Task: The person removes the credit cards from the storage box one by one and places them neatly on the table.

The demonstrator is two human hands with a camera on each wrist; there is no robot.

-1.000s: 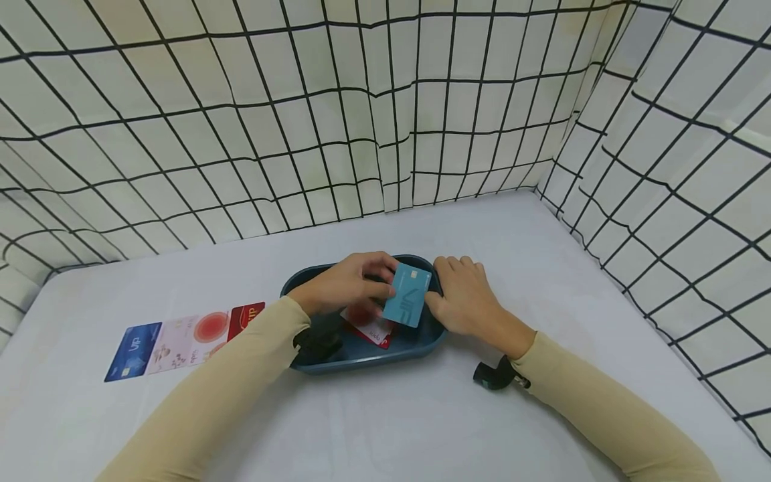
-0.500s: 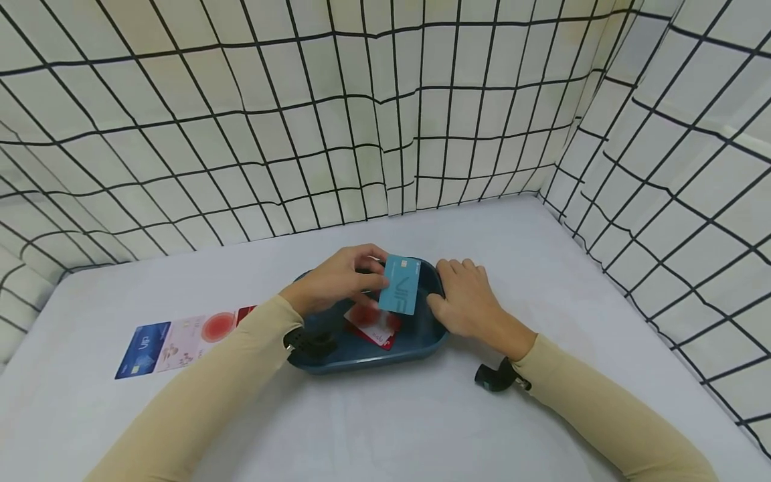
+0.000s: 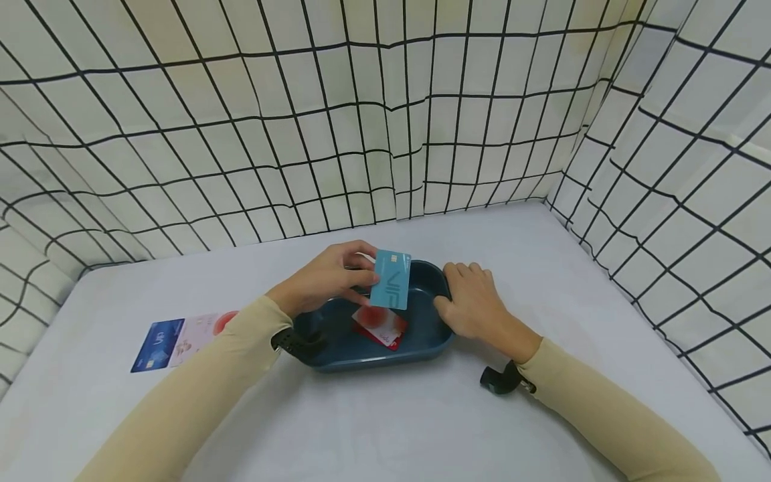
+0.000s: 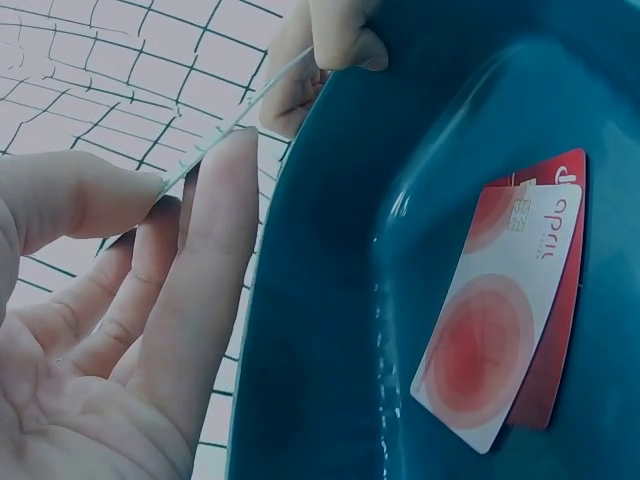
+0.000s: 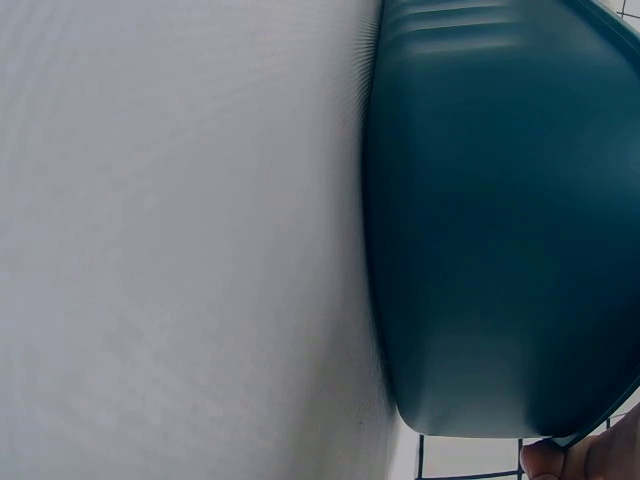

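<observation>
A light blue bank-style card [image 3: 390, 280] marked "VIP" is pinched between the thumb and fingers of my left hand [image 3: 334, 274], raised above the dark blue oval tray [image 3: 373, 365]. From the left wrist view that card [image 4: 232, 122] appears almost edge-on. My right hand [image 3: 476, 301] grips the tray's right end, fingers over the rim. Inside the tray, a white card with red circles [image 4: 485, 330] overlaps a red card [image 4: 550, 385], which is partly covered. The right wrist view is filled mostly by the tray's outer wall [image 5: 500, 230].
Left of the tray, a blue card [image 3: 158, 345] and a pale pink card [image 3: 195, 335] lie in a row on the white tabletop [image 3: 385, 428]. A red circle beyond them is partly hidden by my left sleeve [image 3: 199, 388]. Black wire mesh [image 3: 301, 144] stands behind and at the right.
My left hand has drawn the light blue card leftward and slightly up, away from the right hand. More of the tray's inside shows. The right hand keeps its hold on the rim.
</observation>
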